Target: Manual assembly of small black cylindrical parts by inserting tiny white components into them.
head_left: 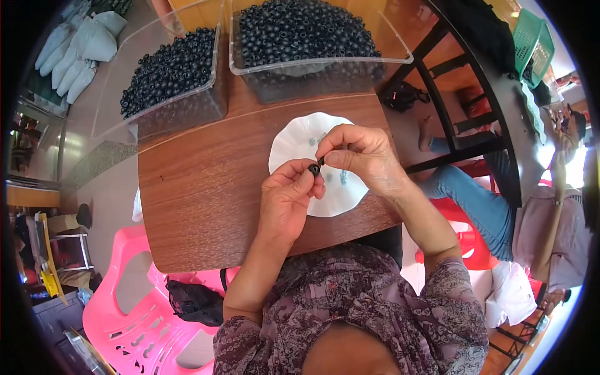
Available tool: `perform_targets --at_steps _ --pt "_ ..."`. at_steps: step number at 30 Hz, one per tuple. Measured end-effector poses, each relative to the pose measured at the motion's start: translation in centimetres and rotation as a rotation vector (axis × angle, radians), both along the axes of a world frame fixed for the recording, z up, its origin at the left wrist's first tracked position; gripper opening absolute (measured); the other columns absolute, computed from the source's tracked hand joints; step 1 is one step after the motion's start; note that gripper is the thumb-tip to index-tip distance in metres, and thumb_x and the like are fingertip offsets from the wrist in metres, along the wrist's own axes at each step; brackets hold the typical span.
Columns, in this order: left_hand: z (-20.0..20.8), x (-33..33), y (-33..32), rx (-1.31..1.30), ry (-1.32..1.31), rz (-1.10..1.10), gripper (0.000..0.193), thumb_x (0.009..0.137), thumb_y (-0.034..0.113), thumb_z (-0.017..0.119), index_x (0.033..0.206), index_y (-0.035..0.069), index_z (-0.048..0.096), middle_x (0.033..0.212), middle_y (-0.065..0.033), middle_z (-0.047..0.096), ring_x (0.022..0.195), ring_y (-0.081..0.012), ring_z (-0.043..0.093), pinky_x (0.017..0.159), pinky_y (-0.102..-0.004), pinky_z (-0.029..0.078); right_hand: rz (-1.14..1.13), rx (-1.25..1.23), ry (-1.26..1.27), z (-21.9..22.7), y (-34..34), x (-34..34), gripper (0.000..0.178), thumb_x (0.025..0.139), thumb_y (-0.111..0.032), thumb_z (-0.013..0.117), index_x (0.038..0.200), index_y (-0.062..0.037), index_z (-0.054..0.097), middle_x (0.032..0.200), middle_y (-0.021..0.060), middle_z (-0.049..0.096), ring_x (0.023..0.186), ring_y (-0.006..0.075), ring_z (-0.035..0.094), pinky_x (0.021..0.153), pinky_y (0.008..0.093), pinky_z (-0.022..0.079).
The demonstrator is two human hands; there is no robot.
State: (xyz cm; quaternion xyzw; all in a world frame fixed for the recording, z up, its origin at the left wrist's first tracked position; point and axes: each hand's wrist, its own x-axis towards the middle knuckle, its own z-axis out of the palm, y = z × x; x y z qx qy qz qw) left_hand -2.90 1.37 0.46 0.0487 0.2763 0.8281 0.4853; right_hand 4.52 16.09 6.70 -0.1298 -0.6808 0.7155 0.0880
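Clear tubs (269,90): heaped black beads (300,31), beyond white plate (281,147).
Plate: bluish bits (344,177).
Left hand (286,195): closed pinch on dark bead (314,169), over plate.
Right hand (369,159): closed pinch on tiny dark piece (321,161), at bead.

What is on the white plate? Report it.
Small bluish patches, too fine to identify, show on the white plate. Whatever the left hand and right hand cover is hidden.
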Motion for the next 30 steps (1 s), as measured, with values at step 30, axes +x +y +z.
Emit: perform_targets --at_steps 30 --pt "0.6 2.7 -0.9 -0.200 0.329 0.173 0.019 0.083 0.002 0.061 0.100 -0.004 0.057 0.086 -0.0102 0.064 0.074 -0.0136 0.061 0.067 -0.0235 0.049 -0.068 0.206 -0.043 -0.2 -2.5 1.7 0.008 0.076 0.007 0.059 0.083 0.0032 0.063 0.080 0.0044 0.059 0.074 0.0112 0.056 0.069 0.0241 0.046"
